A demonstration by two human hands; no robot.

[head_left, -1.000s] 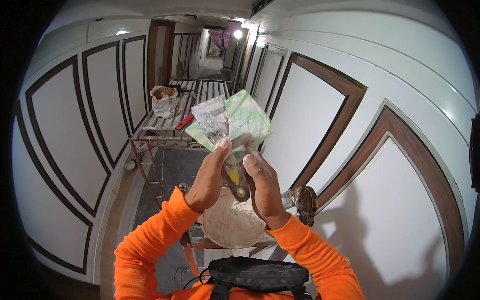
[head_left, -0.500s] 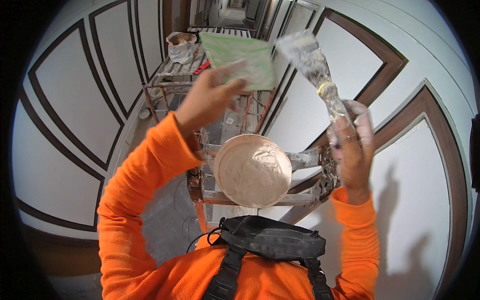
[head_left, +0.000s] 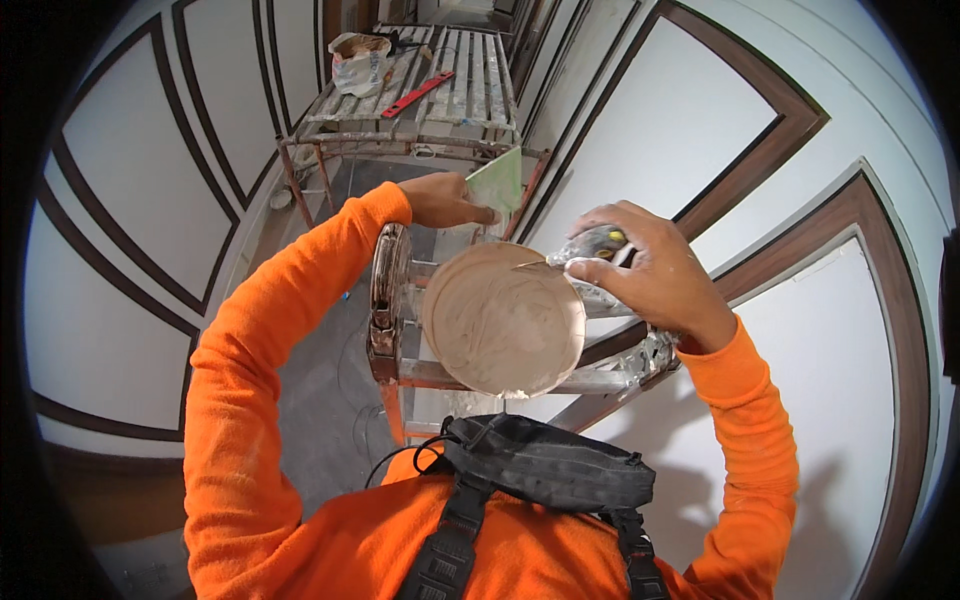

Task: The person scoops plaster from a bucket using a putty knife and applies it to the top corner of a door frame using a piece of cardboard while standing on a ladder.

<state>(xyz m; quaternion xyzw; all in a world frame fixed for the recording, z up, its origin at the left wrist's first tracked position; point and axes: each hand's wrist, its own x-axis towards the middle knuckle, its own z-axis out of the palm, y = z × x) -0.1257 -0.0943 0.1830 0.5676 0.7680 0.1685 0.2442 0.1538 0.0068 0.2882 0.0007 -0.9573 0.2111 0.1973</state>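
My left hand (head_left: 447, 200) grips a pale green flat plastic sheet or spreader (head_left: 499, 184), held tilted just beyond the bucket's far rim. The fingers of my right hand (head_left: 665, 270) are wrapped around the handle of a smeared putty knife (head_left: 592, 245). Its blade points left over the far right of the round bucket (head_left: 429, 325), mostly hidden by the rim and seen edge-on. Beige filler paste (head_left: 505, 335) with swirled ridges lies in the bucket, which stands on a paint-spattered metal frame (head_left: 388, 290) in front of me.
Ahead stands a slatted scaffold platform (head_left: 465, 75) bearing a red spirit level (head_left: 417, 94) and an open white bag (head_left: 358, 66). White wall panels (head_left: 150, 180) with dark trim run along the left. On the right, brown-framed panels (head_left: 830, 350) stand close to my right arm.
Both hands have come down toward the bucket. The putty knife has swung from pointing up to reaching over the bucket, and the green sheet has lowered and turned more edge-on.
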